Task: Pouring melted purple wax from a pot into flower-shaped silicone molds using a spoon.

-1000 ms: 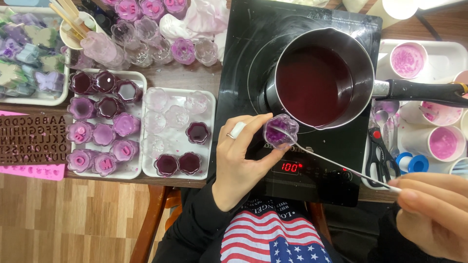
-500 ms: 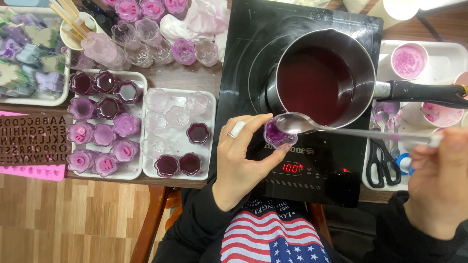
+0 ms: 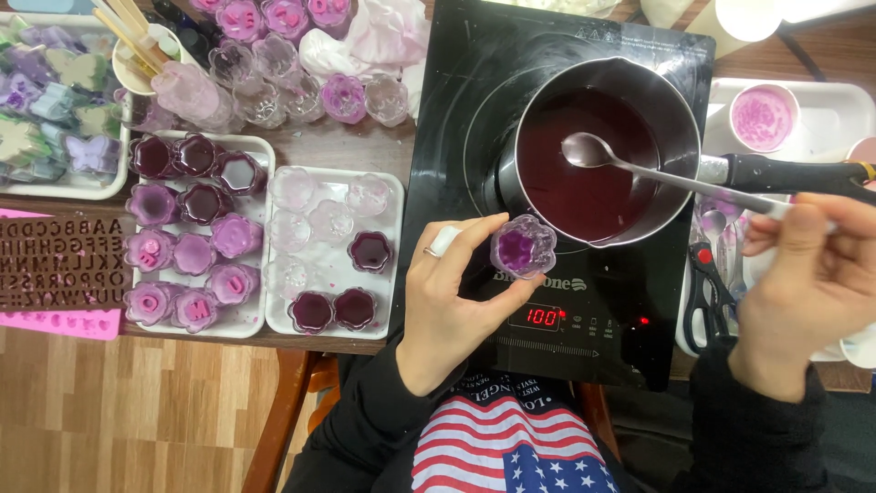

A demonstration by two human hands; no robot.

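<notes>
My left hand [image 3: 452, 297] holds a small clear flower-shaped cup [image 3: 523, 246] with purple filling, over the front of a black induction cooktop [image 3: 474, 137]. My right hand [image 3: 808, 283] grips the handle end of a metal spoon [image 3: 630, 166]. The spoon's bowl hangs over the dark purple liquid in a steel saucepan [image 3: 680, 119] standing on the cooktop. The pan's black handle [image 3: 789, 173] points right, above my right hand.
Left of the cooktop lie two white trays [image 3: 274, 315] with several flower cups, some filled dark purple, some clear. More clear cups [image 3: 274, 78] stand behind them. A brown letter mould [image 3: 59, 265] and butterfly shapes [image 3: 55, 119] sit far left. Scissors [image 3: 707, 297] and a pink-filled paper cup [image 3: 762, 119] are at right.
The spoon has gone from beside the small cup, up and right, to over the pan's liquid. My right hand rose with it. The left hand kept the cup nearly still.
</notes>
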